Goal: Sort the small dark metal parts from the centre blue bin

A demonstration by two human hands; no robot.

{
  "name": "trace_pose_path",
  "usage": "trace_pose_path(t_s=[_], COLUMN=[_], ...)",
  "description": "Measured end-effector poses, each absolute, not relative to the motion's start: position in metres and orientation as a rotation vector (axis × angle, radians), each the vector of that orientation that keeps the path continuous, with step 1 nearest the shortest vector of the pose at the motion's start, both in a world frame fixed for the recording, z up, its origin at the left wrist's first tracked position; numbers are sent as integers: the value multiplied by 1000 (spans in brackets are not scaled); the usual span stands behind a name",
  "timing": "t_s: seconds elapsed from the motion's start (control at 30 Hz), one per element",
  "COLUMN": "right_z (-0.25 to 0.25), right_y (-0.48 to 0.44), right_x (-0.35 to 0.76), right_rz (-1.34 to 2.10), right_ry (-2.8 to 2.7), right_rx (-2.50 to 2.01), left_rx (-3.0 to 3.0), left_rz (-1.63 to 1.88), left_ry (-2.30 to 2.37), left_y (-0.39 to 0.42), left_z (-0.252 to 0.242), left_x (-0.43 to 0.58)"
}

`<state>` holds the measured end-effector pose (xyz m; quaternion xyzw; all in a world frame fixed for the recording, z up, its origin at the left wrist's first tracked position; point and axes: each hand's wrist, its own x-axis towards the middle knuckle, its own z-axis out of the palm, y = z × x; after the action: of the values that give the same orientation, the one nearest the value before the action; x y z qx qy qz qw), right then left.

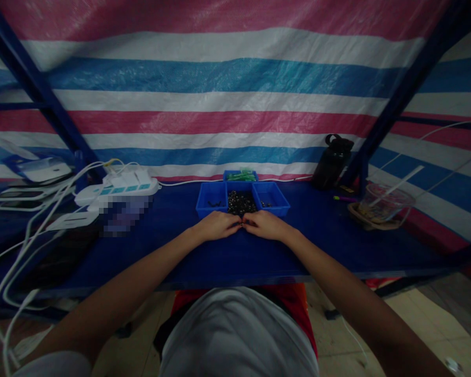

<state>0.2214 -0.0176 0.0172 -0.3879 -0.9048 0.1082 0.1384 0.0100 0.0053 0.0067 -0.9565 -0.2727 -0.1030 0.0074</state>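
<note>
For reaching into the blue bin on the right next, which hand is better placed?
Probably the right hand: it lies just in front of the right bin, while the left hand is by the left bin. Both meet just before the small dark parts; anything held is too small to tell.

A pale grey top [239, 335] fills the frame's bottom centre, 1 light grey sleeve [55, 365] the lower-left corner; left hand [219, 226] and right hand [269, 225] are bare.

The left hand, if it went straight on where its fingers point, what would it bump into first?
Most likely the right hand, directly ahead of the left hand; they're too close to tell whether they touch or pinch something tiny.
</note>
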Motion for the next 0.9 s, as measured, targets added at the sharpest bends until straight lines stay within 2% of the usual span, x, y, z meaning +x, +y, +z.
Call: trace_pose_path(t_s=[0.9], right_z=[17], right_y=[-16], right_x=[222], right_rz=[336], right_ry=[-2606], right_rx=[-1135], left_rx=[-2986], left_rz=[-326], left_ry=[-864], left_y=[6], left_z=[6], left_x=[10])
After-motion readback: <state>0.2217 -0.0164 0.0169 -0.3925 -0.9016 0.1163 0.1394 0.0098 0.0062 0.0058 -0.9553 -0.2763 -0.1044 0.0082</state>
